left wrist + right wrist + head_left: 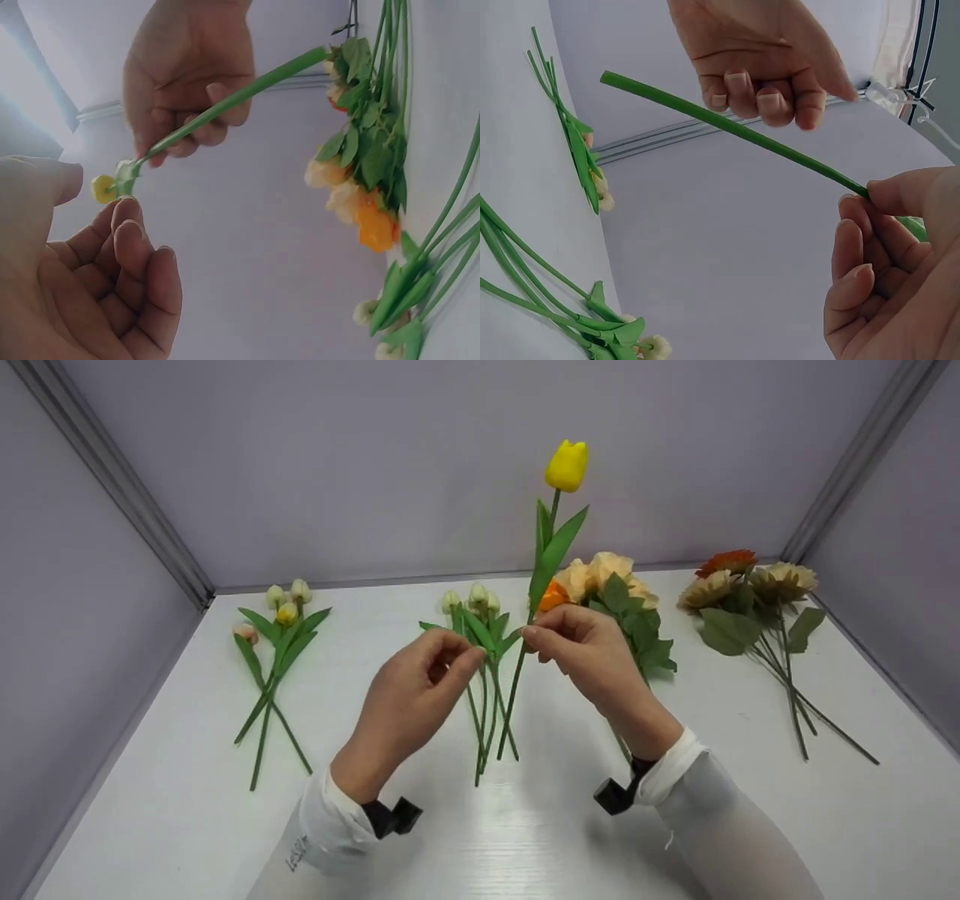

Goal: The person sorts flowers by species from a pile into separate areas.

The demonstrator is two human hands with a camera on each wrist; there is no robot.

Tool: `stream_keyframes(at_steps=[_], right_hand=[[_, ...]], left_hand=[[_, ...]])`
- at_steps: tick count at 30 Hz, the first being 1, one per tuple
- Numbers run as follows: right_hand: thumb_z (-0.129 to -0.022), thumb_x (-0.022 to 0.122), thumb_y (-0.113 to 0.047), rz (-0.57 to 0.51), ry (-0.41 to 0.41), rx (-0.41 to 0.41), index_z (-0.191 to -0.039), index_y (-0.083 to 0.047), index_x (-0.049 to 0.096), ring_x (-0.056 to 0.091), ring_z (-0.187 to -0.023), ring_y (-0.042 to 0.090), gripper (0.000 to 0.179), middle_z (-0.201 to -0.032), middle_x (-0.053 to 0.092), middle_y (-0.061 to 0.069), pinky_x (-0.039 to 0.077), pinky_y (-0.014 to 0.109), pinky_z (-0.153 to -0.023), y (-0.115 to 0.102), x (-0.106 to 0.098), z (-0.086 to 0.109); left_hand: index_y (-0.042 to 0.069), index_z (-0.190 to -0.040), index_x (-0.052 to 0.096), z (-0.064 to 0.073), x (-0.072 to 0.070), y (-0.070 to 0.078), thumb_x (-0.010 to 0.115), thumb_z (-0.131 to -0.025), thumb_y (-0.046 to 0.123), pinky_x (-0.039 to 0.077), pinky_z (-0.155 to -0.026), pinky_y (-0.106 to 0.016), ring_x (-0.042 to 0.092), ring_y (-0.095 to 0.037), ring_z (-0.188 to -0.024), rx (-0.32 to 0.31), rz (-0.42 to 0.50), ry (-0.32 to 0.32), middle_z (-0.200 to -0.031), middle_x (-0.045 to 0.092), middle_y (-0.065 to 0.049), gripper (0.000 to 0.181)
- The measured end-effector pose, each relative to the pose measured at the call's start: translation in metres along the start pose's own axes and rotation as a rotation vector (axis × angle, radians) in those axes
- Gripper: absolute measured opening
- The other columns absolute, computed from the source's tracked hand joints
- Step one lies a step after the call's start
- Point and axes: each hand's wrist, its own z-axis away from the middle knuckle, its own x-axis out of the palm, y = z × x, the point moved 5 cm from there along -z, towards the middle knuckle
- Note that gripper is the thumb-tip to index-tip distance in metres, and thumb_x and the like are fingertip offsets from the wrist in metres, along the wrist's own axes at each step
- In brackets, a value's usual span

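A yellow artificial tulip (566, 466) stands nearly upright in front of my chest, its green stem (735, 129) pinched between the thumb and fingers of my right hand (592, 652). The grip sits just below the leaves, and the lower stem slants down freely. To the left of the stem, my left hand (416, 690) is raised with loosely curled fingers; its thumb stands apart from the fingers (135, 255), with nothing held between them. Behind and below both hands, a bunch of white tulips (478, 598) lies on the white table (480, 840).
At the left lies another tulip bunch (276, 660) with white, yellow and pinkish heads. Behind my right hand are peach roses (609, 570) and an orange flower (553, 596). Brownish and rust-coloured flowers (780, 583) lie at the far right. Grey panels (375, 472) wall the table in.
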Motion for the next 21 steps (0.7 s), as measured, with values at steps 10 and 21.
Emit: stream_keyframes(at_steps=[10,21], right_hand=[[-0.096,0.075,-0.023,0.08,-0.016,0.081,-0.095,-0.005,0.073,0.059,-0.079,0.026,0.018,-0.089,0.067,0.011,0.052,0.034,-0.072,0.016,0.0,-0.007],[-0.095,0.072,-0.026,0.264,-0.045,0.136,-0.088,-0.008,0.071,0.053,-0.074,0.023,0.019,-0.083,0.064,0.008,0.045,0.037,-0.066,0.017,0.007,-0.025]], left_hand=[[0.016,-0.119,0.069,-0.001,-0.059,-0.002,0.057,-0.104,0.046,0.05,-0.077,-0.034,0.061,-0.008,-0.09,0.053,-0.147,0.202,-0.108,0.065,0.006,0.036],[0.004,-0.134,0.062,-0.009,-0.101,-0.037,0.064,-0.101,0.04,0.04,-0.103,-0.056,0.053,-0.038,-0.125,0.079,-0.531,0.145,-0.136,0.058,-0.015,0.049]])
